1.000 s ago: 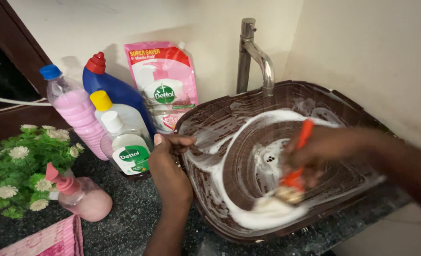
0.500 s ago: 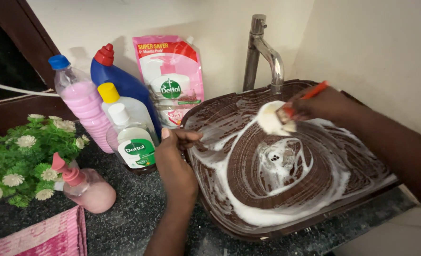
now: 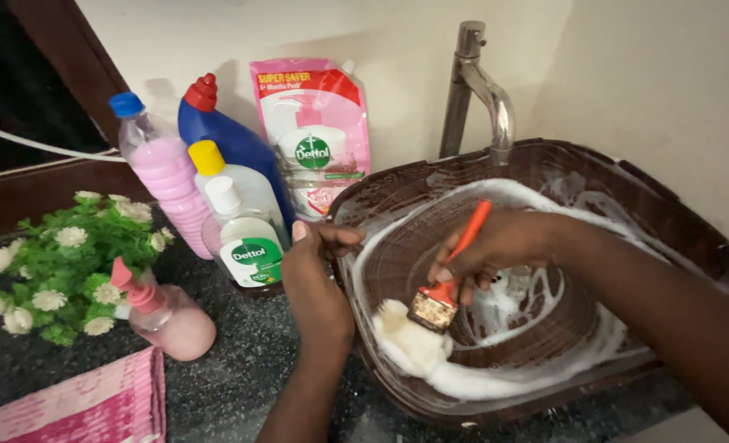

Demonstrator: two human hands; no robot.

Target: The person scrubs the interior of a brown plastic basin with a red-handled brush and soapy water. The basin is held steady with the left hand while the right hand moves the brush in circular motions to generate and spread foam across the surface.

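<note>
A dark brown ribbed sink basin (image 3: 692, 238) sits on a black speckled counter, its inside streaked with white foam (image 3: 479, 381). My right hand (image 3: 504, 246) grips an orange-handled brush (image 3: 455, 267) whose foamy bristles press on the basin's near-left inner wall. My left hand (image 3: 319, 283) rests on the basin's left rim, thumb over the edge. A steel tap (image 3: 483, 86) stands at the back of the basin.
Left of the basin stand a pink refill pouch (image 3: 315, 135), a blue bottle with a red cap (image 3: 233, 143), a pink-filled bottle (image 3: 164, 184), a yellow-capped bottle (image 3: 237, 184) and a small white-capped bottle (image 3: 246, 238). A pink pump bottle (image 3: 168, 324), white flowers (image 3: 69, 267) and a pink cloth (image 3: 86, 406) lie nearer.
My right hand has swept the brush from the back of the basin near the tap down to the near-left wall, pushing foam along. My left hand has stayed on the rim.
</note>
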